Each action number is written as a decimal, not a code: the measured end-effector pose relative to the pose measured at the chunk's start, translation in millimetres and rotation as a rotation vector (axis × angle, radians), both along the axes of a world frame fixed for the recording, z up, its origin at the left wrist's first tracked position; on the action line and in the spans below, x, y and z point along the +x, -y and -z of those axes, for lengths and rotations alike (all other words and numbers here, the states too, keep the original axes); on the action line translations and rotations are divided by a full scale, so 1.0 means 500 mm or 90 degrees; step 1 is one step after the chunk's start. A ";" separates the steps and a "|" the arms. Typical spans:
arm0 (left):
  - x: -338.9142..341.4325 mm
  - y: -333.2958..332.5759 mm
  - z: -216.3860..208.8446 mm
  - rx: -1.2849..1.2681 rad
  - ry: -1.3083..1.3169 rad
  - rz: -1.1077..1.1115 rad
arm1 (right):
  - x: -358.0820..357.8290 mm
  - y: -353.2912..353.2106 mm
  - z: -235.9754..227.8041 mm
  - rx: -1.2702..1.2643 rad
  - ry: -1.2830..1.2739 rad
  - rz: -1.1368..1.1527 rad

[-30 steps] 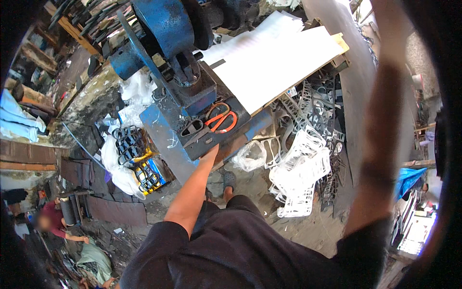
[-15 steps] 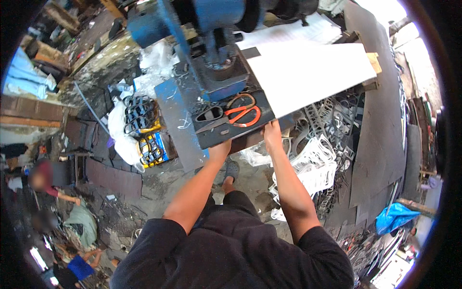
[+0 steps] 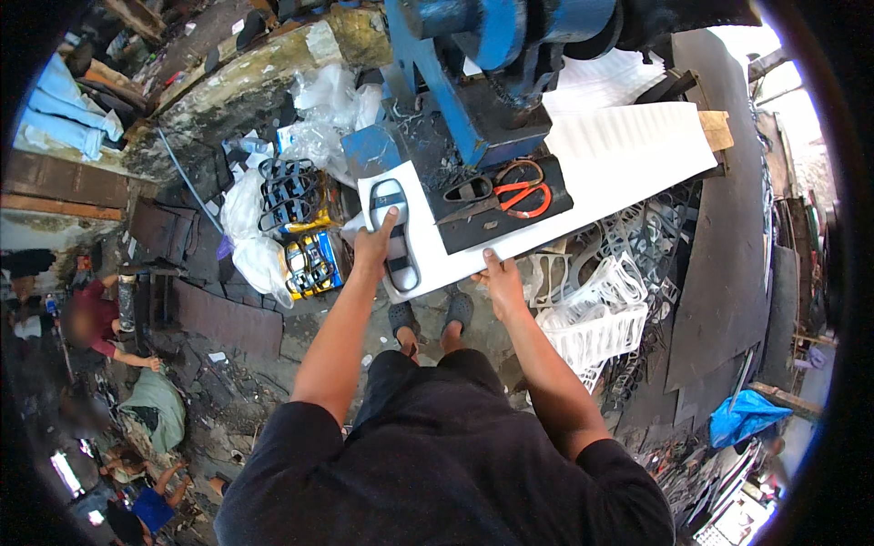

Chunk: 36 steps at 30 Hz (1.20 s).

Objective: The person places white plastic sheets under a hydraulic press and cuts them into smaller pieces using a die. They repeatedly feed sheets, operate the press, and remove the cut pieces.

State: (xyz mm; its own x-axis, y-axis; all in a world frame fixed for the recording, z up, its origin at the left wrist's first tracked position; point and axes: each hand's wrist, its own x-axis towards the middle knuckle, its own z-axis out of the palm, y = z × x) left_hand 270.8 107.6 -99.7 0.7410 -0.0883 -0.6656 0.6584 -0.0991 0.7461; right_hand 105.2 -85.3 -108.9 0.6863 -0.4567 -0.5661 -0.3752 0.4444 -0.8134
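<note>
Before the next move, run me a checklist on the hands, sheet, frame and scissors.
1. Sole-shaped grey frame within the outline of the white sheet: ok, near its left end.
2. Left hand clear of the frame: not ok, the thumb lies over it.
3. Right hand on the sheet: ok, at its near edge.
4. Scissors off the black board: not ok, lying on it.
5. Left hand's grip underneath: cannot tell, hidden.

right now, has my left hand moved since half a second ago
Yes, the left hand has moved to the left, judged against the blue machine.
</note>
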 end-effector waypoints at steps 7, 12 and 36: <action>0.028 -0.119 0.069 -0.911 -0.137 0.091 | 0.003 -0.037 0.014 0.039 -0.044 0.111; 0.019 -0.083 -0.112 -0.371 0.023 0.090 | 0.026 -0.085 -0.122 -0.557 -0.066 0.109; -0.273 0.072 -0.157 -0.002 0.762 0.614 | -0.106 -0.094 -0.263 -0.494 -0.088 0.078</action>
State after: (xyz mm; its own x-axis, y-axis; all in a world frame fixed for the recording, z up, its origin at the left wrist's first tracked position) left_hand 134.2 71.5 -21.2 0.4867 -0.8336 0.2612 -0.6203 -0.1192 0.7753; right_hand 52.0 -38.4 22.3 0.5520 -0.8234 -0.1315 -0.4805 -0.1853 -0.8572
